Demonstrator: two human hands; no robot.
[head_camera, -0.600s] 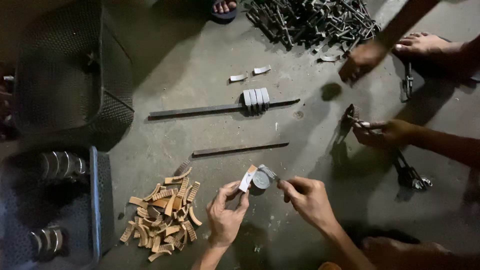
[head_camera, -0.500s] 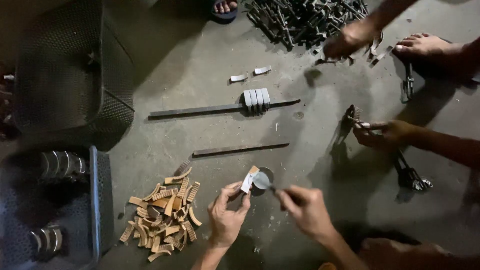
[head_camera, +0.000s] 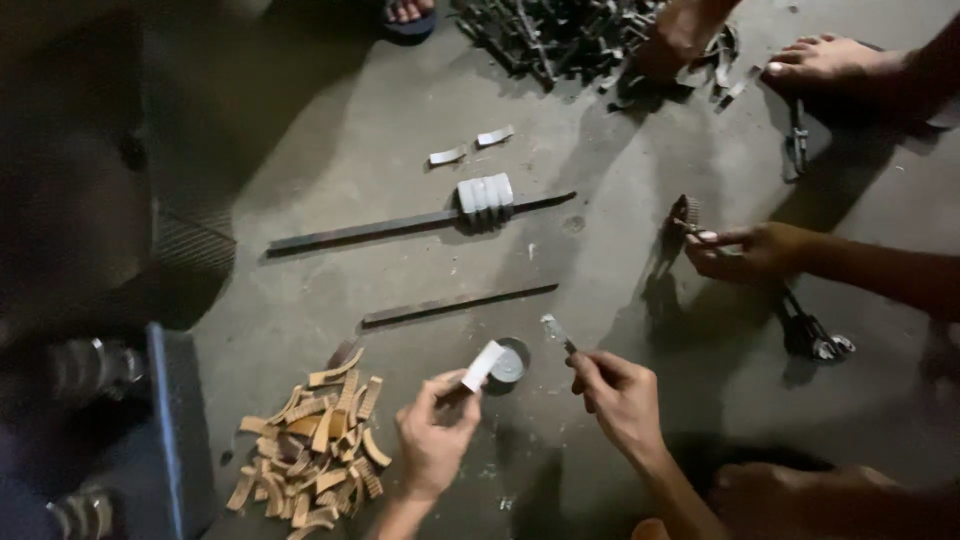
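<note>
Hands work low over the grey concrete floor (head_camera: 330, 180): the left hand (head_camera: 435, 440) pinches a small pale curved strip (head_camera: 483, 365) between thumb and fingertips, its upper end lifted just over a small round tin (head_camera: 510, 362) that sits on the floor between the two hands. The right hand (head_camera: 620, 395) is closed around a thin brush-like tool (head_camera: 556, 332), whose tip points up and left, just beside the tin. Left of the left hand lies a heap of tan curved strips (head_camera: 315, 445), loose on the floor. Further up, a short flat metal bar (head_camera: 460, 303) lies near the tin, and beyond it a longer bar (head_camera: 380, 229) carries a stack of pale curved pieces (head_camera: 485, 196); two small pale pieces (head_camera: 470, 146) lie apart above that. To the right a co-worker's hand (head_camera: 750, 250) holds a small dark part (head_camera: 685, 213), and another hand (head_camera: 680, 40) reaches into a pile of dark metal parts (head_camera: 560, 35) near a bare foot (head_camera: 820, 60)
</note>
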